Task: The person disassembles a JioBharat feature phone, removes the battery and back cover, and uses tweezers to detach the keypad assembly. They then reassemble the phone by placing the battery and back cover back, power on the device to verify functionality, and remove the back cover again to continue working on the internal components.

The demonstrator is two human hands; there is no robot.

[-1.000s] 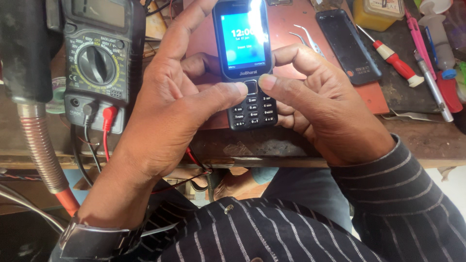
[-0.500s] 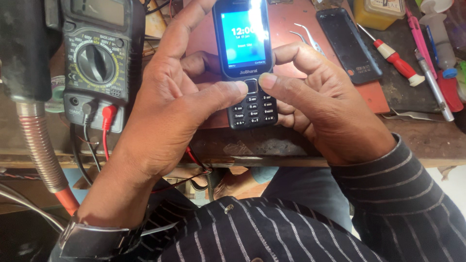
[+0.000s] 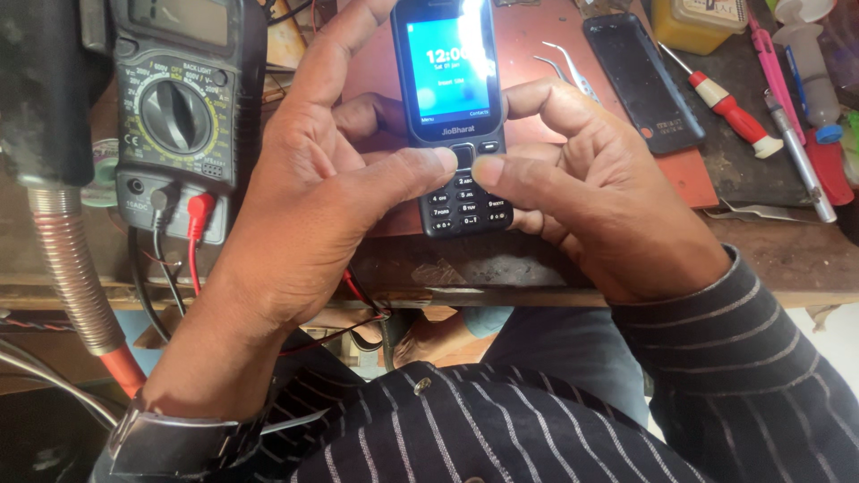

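A dark keypad phone [image 3: 456,116] is held upright between both hands above the reddish mat [image 3: 698,179] on the worktop [image 3: 778,250], its lit blue screen turned toward the head camera so that it can be read. The left hand [image 3: 304,206] is wrapped around the phone's left edge, fingers [image 3: 353,112] curled behind it, with the thumb laid across to the navigation key just below the screen. The right hand [image 3: 599,197] is closed on the right edge in the same way, its thumb tip meeting the left one over the keys. The lower keypad shows between and below the thumbs. The phone's bottom edge is possibly resting on the mat, though this is not clear. A multimeter [image 3: 179,116] stands just left of the left hand; tweezers [image 3: 564,67], a black back cover [image 3: 644,85] and a red-handled screwdriver [image 3: 729,112] lie to the right.
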